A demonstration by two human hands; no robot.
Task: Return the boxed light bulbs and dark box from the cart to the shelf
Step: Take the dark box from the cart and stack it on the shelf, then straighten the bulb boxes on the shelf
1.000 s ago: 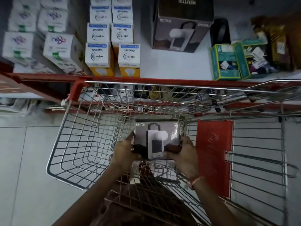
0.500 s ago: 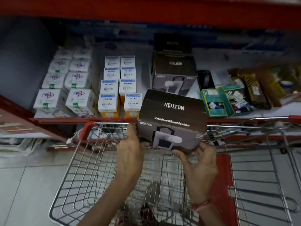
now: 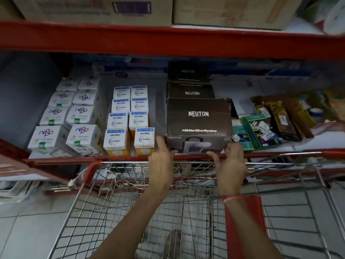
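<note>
Shelf: I see a white board with a red metal front edge [image 3: 74,159].
Left: white boxed light bulbs [image 3: 127,118] in rows.
Middle: dark cardboard boxes marked NEUTON [image 3: 198,116], in a row running backwards.
Right: green cartons [image 3: 250,135], brown packets [image 3: 285,118].

Dim, cool indoor light; shelf [image 3: 168,40] recess sat in shadow at back and left. Motion blur smeared right-side packets [image 3: 291,116] and top cartons [image 3: 93,8]. Wide-angle bend curved edges. Box [image 3: 198,116] print stayed readable; floor [image 3: 28,230] soft
</note>
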